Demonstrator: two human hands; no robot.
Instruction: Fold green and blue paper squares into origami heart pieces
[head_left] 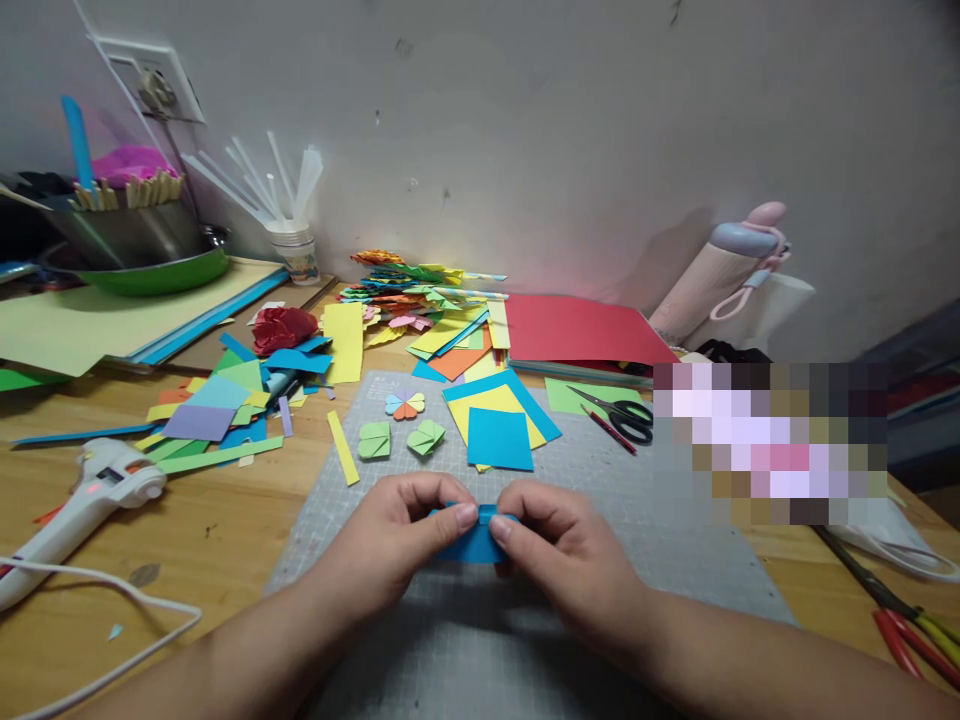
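Note:
My left hand (409, 530) and my right hand (559, 540) meet over a grey cutting mat (600, 560) and pinch a small folded blue paper (476, 545) between thumbs and fingers. Most of that paper is hidden under my fingers. Just beyond lie two green folded paper hearts (375, 440) (426, 436), a small multicoloured paper clover (405, 404) and a stack of blue and yellow paper squares (501, 420).
Black-handled scissors (626, 415) lie right of the squares. A white glue gun (82, 500) with its cord rests at left. Coloured paper scraps (225, 400), a red sheet (577, 330), a cup of straws (292, 245), a metal bowl (127, 235), a pink bottle (720, 270) and red-yellow pliers (911, 630) surround the mat.

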